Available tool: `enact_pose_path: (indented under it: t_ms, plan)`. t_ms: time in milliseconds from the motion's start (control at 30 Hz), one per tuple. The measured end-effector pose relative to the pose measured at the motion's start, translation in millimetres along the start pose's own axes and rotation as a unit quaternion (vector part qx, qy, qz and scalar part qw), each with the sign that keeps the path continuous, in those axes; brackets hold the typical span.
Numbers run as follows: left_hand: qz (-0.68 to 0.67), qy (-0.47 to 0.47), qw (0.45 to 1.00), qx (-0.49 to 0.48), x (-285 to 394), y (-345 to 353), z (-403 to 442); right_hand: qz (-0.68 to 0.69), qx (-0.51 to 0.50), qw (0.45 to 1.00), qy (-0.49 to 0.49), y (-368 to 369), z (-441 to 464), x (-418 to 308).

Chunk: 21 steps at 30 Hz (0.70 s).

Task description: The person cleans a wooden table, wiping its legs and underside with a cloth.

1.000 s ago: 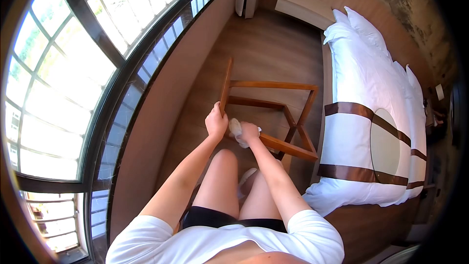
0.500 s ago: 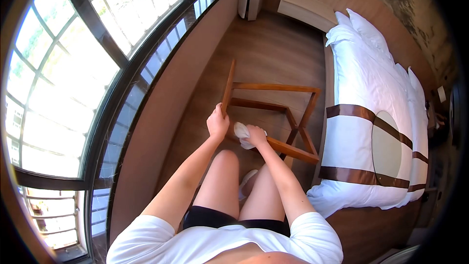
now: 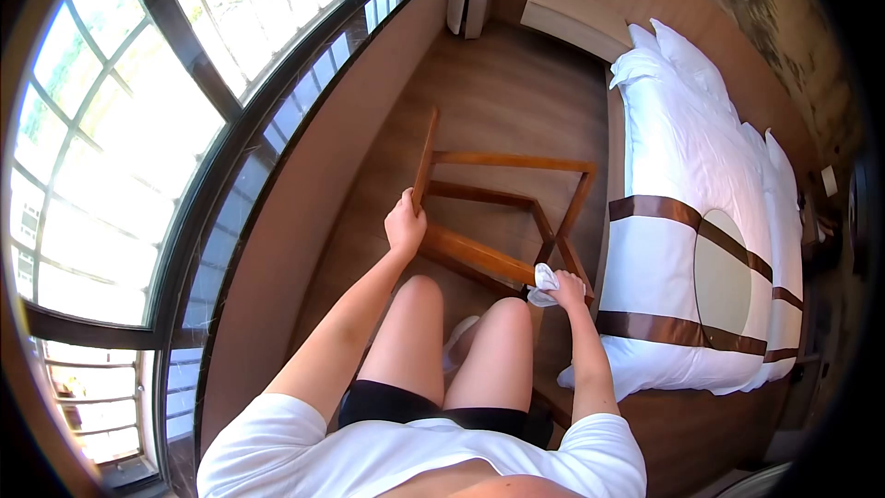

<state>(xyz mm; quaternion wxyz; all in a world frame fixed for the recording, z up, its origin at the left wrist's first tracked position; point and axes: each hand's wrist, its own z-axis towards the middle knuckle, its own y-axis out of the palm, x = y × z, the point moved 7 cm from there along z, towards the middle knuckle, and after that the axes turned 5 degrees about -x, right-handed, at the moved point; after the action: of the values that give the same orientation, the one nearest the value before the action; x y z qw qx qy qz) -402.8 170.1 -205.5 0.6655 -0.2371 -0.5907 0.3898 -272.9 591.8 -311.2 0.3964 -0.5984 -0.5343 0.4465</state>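
Head view, left fingers (image 3: 411,201) curled round angular wooden frame (image 3: 489,256), right fingers (image 3: 563,282) pinching crumpled white cloth (image 3: 545,277), seemingly thin

A wooden furniture frame (image 3: 513,161) is gripped by the left hand (image 3: 406,225); at its near rail's (image 3: 479,254) right end, a white cloth (image 3: 544,280) is held by the right hand (image 3: 568,290).

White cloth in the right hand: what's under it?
Under the white cloth runs the near bar of the wooden frame; it shows to the cloth's left. The stretch beneath the cloth and the right hand is covered, so its surface can't be seen.
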Motion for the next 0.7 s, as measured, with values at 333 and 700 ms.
enact_pose_path:
  t_ms: [333, 700]
  plan:
    - [-0.007, -0.022, 1.000, -0.017, 1, -1, 0, 0.019, -0.074, 0.997, -0.014, 14, 13, 0]
    - [0.000, -0.028, 0.999, -0.019, 0, 2, 1, 0.072, -0.051, 0.987, -0.138, 15, 87, -169]
